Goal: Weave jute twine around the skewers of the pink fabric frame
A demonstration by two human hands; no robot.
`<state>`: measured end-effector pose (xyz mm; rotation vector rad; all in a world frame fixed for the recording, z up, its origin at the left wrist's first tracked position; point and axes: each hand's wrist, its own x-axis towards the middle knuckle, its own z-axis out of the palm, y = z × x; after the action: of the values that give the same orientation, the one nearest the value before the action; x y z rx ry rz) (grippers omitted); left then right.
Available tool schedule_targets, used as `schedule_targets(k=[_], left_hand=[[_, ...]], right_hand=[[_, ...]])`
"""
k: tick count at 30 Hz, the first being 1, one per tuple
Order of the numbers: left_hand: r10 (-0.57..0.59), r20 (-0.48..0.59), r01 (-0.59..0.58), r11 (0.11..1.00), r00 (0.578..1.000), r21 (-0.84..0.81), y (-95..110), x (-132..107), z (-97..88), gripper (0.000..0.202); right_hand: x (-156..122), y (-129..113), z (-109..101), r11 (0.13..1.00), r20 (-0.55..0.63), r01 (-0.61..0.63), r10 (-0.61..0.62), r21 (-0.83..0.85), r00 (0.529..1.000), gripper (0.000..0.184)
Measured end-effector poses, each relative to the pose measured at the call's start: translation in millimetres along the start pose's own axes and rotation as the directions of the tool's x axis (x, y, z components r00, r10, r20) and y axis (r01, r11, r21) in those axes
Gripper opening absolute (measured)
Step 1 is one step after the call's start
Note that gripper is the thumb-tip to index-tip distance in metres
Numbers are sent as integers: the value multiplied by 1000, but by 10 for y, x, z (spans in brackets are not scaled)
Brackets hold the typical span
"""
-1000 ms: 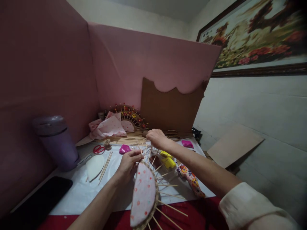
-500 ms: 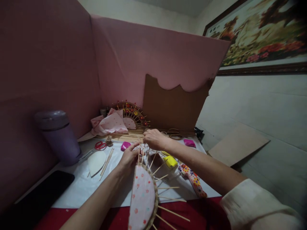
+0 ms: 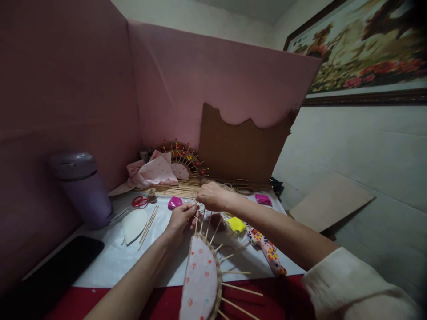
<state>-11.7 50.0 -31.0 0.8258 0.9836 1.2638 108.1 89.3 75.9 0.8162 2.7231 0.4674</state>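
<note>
A half-round panel [image 3: 200, 278] covered in pale floral fabric stands tilted in front of me, with a braided-looking edge. Thin wooden sticks [image 3: 238, 290] fan out from its curved side. My left hand [image 3: 182, 218] is closed, thumb and finger pinching the end of one of the upper sticks. Just above and right of it, my right hand [image 3: 213, 196] is closed in a pinch close to the same stick ends. What lies between its fingertips is too small and hidden to make out.
Around my hands lie pink packets [image 3: 175, 203], a yellow packet [image 3: 236, 224], a floral-patterned piece [image 3: 268, 253], red scissors [image 3: 140, 202], loose sticks [image 3: 148, 227] and a white cutout [image 3: 134, 226]. A purple tumbler [image 3: 83, 191] and a phone [image 3: 66, 266] are left; brown cardboard [image 3: 240, 146] stands behind.
The fabric panel has shifted slightly down and to the right. My left fingers have closed up around a stick end, and my right hand has come slightly lower and closer to them.
</note>
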Motion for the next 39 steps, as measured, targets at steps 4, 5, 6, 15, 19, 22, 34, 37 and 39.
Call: schedule_targets(k=[4,5,6,15,19,22,34,37,39], left_hand=[[13,-42,-8,995,999,101,29,-52,4,18],[12,-45,-7,992,999,126,32,-67,11,16],[13,-46,-6,988,999,153,29,-78,20,15],[186,-117,-110,875,975,472,-157,129,13,19],[293,-87,-179,765,952,618,-188,187,23,16],[352,-35,-230,681,935,695,-170,163,45,15],[348,67,-270,578,935,770,-142,92,29,20],[345,68,-270,583,936,766,-129,72,28,19],[347,76,-279,585,935,761,-119,54,32,19]], right_hand=[[-78,6,26,999,-12,-17,18,50,1000,25],[-95,10,51,998,-22,-31,32,63,999,26],[-105,16,83,996,-32,-48,51,74,998,27],[-56,150,495,969,-32,-186,194,160,980,17],[-95,194,617,947,-33,-245,257,208,966,19],[-143,202,636,942,-42,-245,262,231,964,21],[-393,8,596,952,-109,-181,213,249,971,13],[-437,-47,586,943,-124,-172,215,285,969,12],[-452,-75,575,940,-144,-162,213,299,966,16]])
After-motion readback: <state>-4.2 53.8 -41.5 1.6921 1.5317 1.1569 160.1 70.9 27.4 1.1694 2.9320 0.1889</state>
